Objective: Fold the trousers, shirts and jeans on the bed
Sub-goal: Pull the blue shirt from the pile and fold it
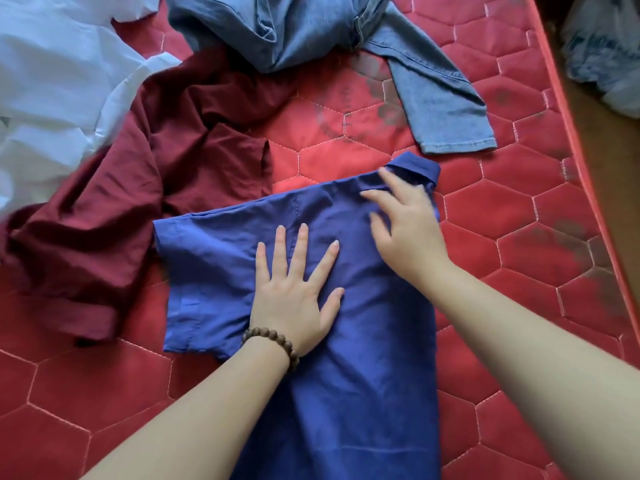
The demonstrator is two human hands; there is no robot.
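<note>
Pressing a blue shirt [346,341] flat on the red quilted bed [502,254], centre of the frame.

The left hand [294,292], beaded bracelet [272,342] at its wrist, lies palm-down with fingers spread; the right hand [405,226] rests below the collar [415,168], fingers straight and apart. A maroon shirt [138,209] lies crumpled left, jeans [329,39] at top, white cloth [52,81] upper left.

Soft, even daylight fills the scene — bright, with no hard shadows. The white cloth [52,81] at the upper left is nearly washed out, its folds faint. The right hand [405,230] is smeared by motion blur at the fingers, while the left hand [294,289] is sharp. The mattress edge [581,168] bows — wide-angle distortion — and the corners look soft.
</note>
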